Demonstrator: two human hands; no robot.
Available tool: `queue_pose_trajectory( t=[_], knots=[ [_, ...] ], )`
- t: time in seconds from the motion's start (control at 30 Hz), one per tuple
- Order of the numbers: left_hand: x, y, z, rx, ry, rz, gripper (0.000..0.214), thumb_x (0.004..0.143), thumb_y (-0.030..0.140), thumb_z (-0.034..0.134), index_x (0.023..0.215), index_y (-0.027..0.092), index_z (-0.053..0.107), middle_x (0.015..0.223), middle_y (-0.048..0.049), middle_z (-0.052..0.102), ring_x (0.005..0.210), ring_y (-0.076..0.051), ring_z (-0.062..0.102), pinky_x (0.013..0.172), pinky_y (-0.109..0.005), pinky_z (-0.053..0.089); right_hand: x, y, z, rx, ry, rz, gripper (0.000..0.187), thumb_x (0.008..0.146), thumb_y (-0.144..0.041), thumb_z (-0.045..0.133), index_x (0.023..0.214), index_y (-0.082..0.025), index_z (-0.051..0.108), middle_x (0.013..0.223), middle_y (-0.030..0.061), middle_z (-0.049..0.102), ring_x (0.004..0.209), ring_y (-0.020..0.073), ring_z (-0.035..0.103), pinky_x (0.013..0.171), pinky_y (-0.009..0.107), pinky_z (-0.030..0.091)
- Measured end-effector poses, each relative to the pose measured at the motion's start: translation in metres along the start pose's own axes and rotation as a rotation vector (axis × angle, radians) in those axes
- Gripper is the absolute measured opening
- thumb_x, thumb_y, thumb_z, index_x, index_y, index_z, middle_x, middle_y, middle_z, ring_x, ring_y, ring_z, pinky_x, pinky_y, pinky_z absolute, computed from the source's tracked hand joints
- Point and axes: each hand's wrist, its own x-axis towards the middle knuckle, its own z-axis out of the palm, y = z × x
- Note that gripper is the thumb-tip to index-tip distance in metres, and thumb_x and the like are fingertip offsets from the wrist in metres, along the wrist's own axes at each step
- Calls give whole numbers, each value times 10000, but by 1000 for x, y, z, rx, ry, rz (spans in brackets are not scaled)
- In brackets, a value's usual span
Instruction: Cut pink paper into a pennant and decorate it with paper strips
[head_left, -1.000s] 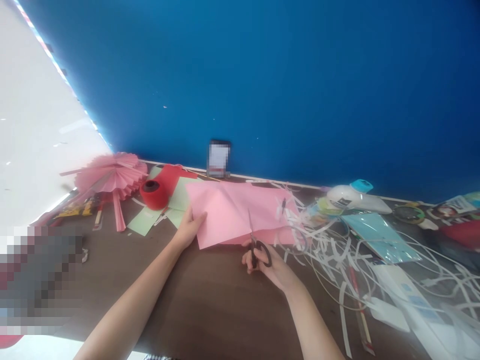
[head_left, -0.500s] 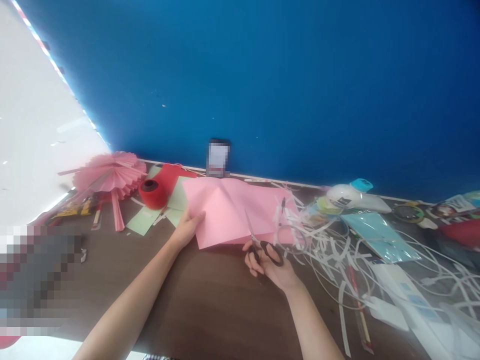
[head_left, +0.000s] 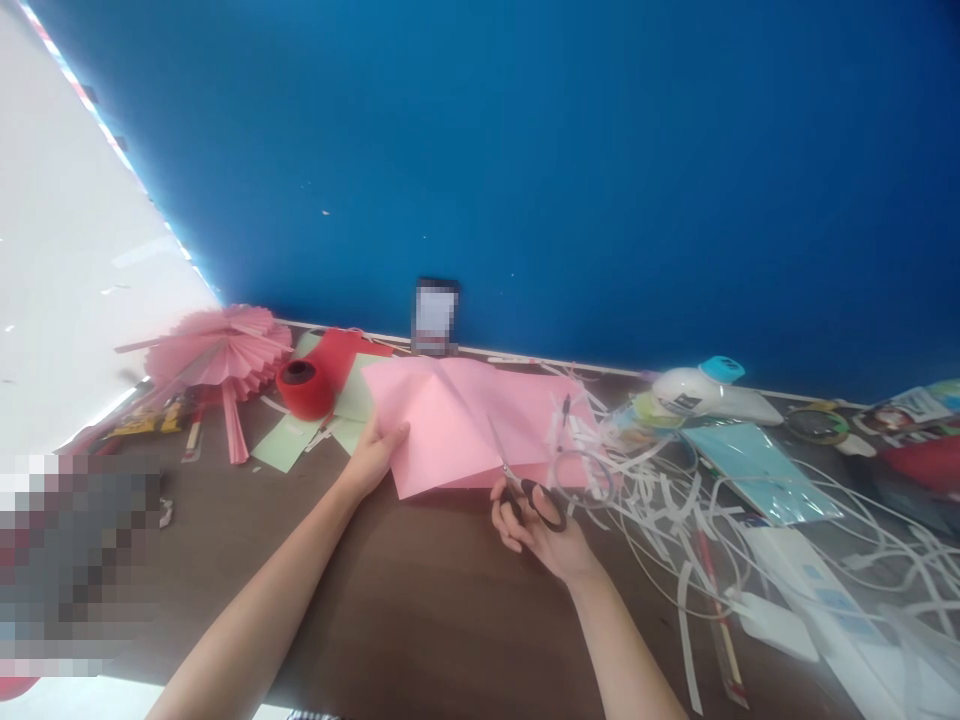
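A creased sheet of pink paper (head_left: 442,430) lies across the middle of the desk, its left part lifted. My left hand (head_left: 375,455) pinches its left edge between thumb and fingers. In my right hand (head_left: 536,525) is a pair of scissors (head_left: 551,508) with black handles, fingers through the loops. The blades point up and left over the paper's lower edge. More pink paper lies flat to the right, with a ring-shaped object (head_left: 581,475) on it, too blurred to name.
A pink pleated paper fan (head_left: 217,350), a red tape roll (head_left: 304,390) and green paper (head_left: 286,442) lie left. A phone (head_left: 435,315) leans on the blue wall. Right are white paper strips (head_left: 667,510), cables, a white bottle (head_left: 686,390) and a blue packet (head_left: 761,475).
Almost nothing differs. My right hand and the scissors have shifted very slightly, while my left hand keeps its hold on the pink paper.
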Motion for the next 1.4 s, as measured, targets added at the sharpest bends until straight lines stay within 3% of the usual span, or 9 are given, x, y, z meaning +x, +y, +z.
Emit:
queue_pose_trajectory(
  t=[0.47, 0.63, 0.8, 0.93, 1.03, 1.17, 1.27, 1.33, 1.4],
  knots=[
    [0, 0, 0, -12, 21, -3, 568, 732, 342, 597, 1247, 231, 384, 1152, -92, 563, 947, -228, 589, 796, -359, 501, 2, 0, 3, -40, 18, -29, 377, 804, -540, 443, 867, -179, 532, 446, -47, 315, 500, 127, 322, 450, 254, 273],
    [-2, 7, 4, -74, -9, -55, 562, 706, 314, 620, 1218, 214, 410, 1138, -97, 574, 919, -227, 601, 786, -355, 505, 1, 2, 4, -93, 44, -35, 377, 809, -546, 423, 658, -202, 459, 495, -8, 429, 551, 156, 433, 538, 306, 341],
    [0, 15, 6, -133, 62, -183, 535, 672, 267, 634, 1167, 174, 452, 1014, -98, 623, 813, -218, 628, 726, -357, 525, 0, 1, 3, -177, 137, -9, 355, 797, -548, 446, 838, -199, 501, 507, 7, 556, 707, 233, 584, 732, 398, 392],
    [3, 9, 4, -98, 71, -202, 533, 685, 312, 642, 1167, 184, 455, 1004, -108, 627, 802, -214, 631, 720, -352, 527, 1, 0, 7, -436, 306, 16, 341, 697, -452, 626, 899, -183, 570, 643, 31, 623, 741, 232, 590, 741, 383, 409],
    [5, 2, 0, 10, 135, -156, 593, 660, 305, 672, 1194, 200, 435, 1045, -112, 612, 837, -224, 622, 726, -347, 523, 0, -1, 9, -800, 476, -119, 354, 629, -380, 692, 945, -231, 639, 795, 48, 620, 792, 237, 552, 784, 393, 390],
    [7, -2, -4, 106, 207, -97, 611, 682, 314, 648, 1230, 232, 389, 1092, -101, 584, 910, -232, 599, 745, -343, 511, -1, -1, 7, -1133, 667, -211, 331, 629, -363, 676, 949, -281, 665, 721, 47, 572, 788, 253, 498, 805, 440, 352],
    [7, -1, -5, 137, 208, -78, 686, 689, 297, 638, 1283, 241, 301, 1145, -105, 546, 966, -236, 575, 793, -364, 492, 1, -1, 8, -964, 657, -161, 380, 630, -366, 684, 987, -251, 619, 694, 31, 585, 722, 224, 516, 721, 387, 382],
    [6, 0, -5, 194, 210, -48, 749, 680, 274, 644, 1313, 242, 245, 1217, -115, 491, 1056, -245, 528, 855, -372, 460, 2, -1, 10, -746, 609, -46, 373, 634, -385, 688, 945, -214, 574, 669, 18, 602, 627, 175, 522, 607, 310, 391],
    [5, 2, -4, 271, 215, 12, 811, 662, 248, 657, 1334, 245, 204, 1312, -117, 397, 1183, -248, 423, 932, -365, 404, 2, -3, 12, -542, 543, 96, 341, 657, -434, 662, 853, -187, 533, 626, 8, 604, 462, 100, 447, 448, 228, 312]
  ],
)
